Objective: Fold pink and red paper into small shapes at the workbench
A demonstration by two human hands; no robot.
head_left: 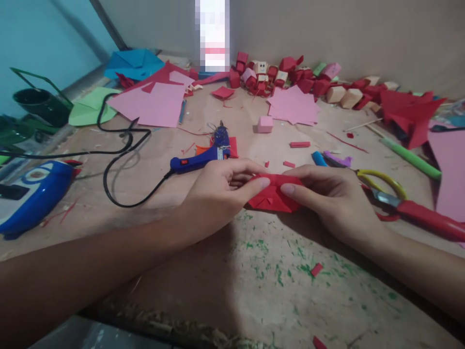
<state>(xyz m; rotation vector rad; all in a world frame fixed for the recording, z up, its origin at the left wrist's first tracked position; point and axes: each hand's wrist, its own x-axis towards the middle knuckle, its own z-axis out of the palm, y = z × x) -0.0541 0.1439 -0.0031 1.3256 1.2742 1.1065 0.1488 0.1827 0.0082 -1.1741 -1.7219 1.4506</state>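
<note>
A piece of folded red paper (275,199) is held between my two hands, just above the wooden table (203,286). My left hand (227,189) pinches its left side, the thumb lying on top and the fingers behind. On its right side my right hand (323,194) grips it the same way, thumb on the upper face. Creases and a small raised flap show in the middle of the paper. Beyond my left hand lies a blue glue gun (203,160) with a black cord. Scissors with yellow handles (385,182) rest to the right of my right hand.
Pink paper sheets (160,104) and several small paper boxes (308,80) line the back. One pink box (265,124) stands mid-table. A red-handled tool (428,218) lies at right, a blue and white object (36,194) at left. Red scraps (317,269) are scattered about.
</note>
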